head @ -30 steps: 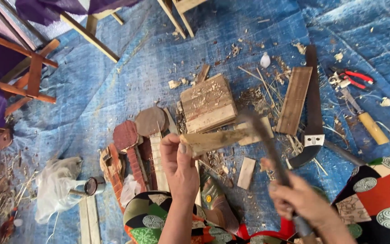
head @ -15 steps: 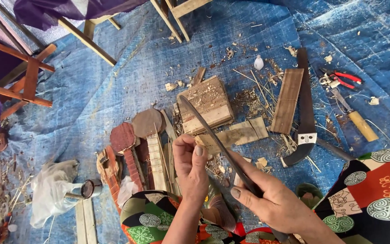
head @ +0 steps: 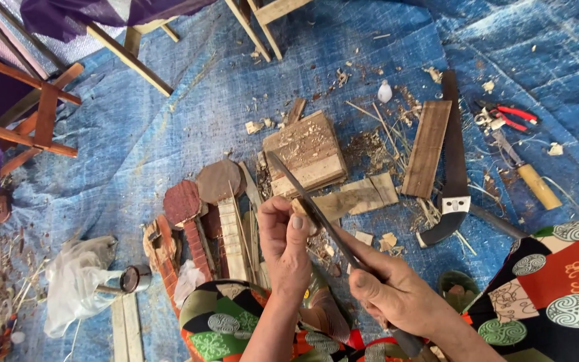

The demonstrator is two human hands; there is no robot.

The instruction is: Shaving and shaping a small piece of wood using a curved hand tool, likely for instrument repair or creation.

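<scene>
A thin wood strip (head: 353, 198) is pinched at its near end by the left hand (head: 286, 245); it looks light, stiff, splintery. A long blade (head: 309, 204) is gripped at the handle by the closed right hand (head: 397, 295), edge laid on the strip.

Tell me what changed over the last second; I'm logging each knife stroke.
The right hand swung the long blade from the right in across the wood piece, which the left hand drew nearer. Both grips held; the wooden block stayed put.

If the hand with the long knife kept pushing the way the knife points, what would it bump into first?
The right hand aims its long blade up-left. The blade already crosses the wooden strip in the left hand; beyond that, probably the wooden block, though depth is unclear.
</scene>
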